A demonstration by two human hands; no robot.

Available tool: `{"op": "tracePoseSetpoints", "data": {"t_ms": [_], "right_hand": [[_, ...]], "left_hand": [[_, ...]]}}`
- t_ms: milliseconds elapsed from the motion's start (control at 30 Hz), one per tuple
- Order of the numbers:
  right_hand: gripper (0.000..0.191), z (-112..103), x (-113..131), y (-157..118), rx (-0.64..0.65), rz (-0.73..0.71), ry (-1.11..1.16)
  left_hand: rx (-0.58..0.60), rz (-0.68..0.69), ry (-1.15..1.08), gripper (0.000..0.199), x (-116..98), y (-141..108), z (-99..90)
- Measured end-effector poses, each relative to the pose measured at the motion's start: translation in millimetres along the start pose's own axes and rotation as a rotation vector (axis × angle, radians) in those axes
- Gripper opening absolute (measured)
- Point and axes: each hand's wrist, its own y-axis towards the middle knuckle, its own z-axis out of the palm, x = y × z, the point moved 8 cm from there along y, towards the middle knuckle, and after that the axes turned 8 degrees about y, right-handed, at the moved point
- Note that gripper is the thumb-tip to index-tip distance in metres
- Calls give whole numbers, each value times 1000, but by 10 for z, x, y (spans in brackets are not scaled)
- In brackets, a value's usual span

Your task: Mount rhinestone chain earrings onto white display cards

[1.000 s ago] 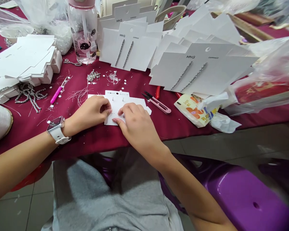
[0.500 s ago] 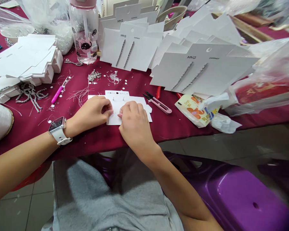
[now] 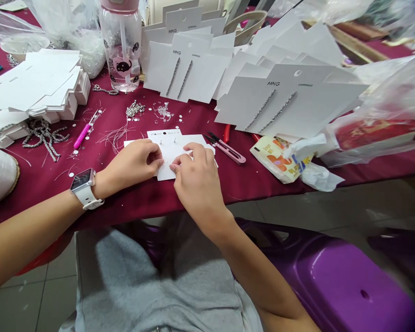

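A white earring card (image 3: pixel 166 172) lies flat at the table's front edge, with two small posts sticking up near its top. My left hand (image 3: pixel 138 159) rests on the card's left part, thumb and forefinger curled together; whatever they pinch is too small to make out. On the card's right part is my right hand (image 3: pixel 196 177), its thumb and forefinger close together low on the card and the other fingers bent loosely; anything between them is hidden. Pink snips (image 3: pixel 228 150) lie just right of the card.
Upright cards with chain earrings (image 3: pixel 287 101) stand behind, beside a bottle (image 3: pixel 121 50). At left are stacked cards (image 3: pixel 38 83), silver chains (image 3: pixel 43 136), a pink tool (image 3: pixel 83 134) and a white spool (image 3: pixel 0 177). Beads (image 3: pixel 135 109) lie behind the card; a snack packet (image 3: pixel 280 159) lies right.
The card has turned slightly and shifted a little left. My right hand has moved slightly right, and its fingers have loosened and spread somewhat. My left hand has barely moved.
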Motion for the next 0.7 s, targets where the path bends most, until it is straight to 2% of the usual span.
{"op": "tracePoseSetpoints", "data": {"t_ms": [100,233,400,567,700], "right_hand": [[23,35,58,24,9,-9,-106],[27,136,64,86,93,-19,-187],[28,102,-46,149,130,31,-145],[12,-15,-77,139,191,-70,27],[14,-26,-63,109,268,-140,-89]], "left_hand": [[-10,15,4,9,-12,-4,0],[-14,15,19,10,-18,-4,-7],[-4,-8,13,10,-15,-11,-18],[1,-21,11,11,-10,-20,-19],[-3,-18,5,11,-8,-12,-22]]}}
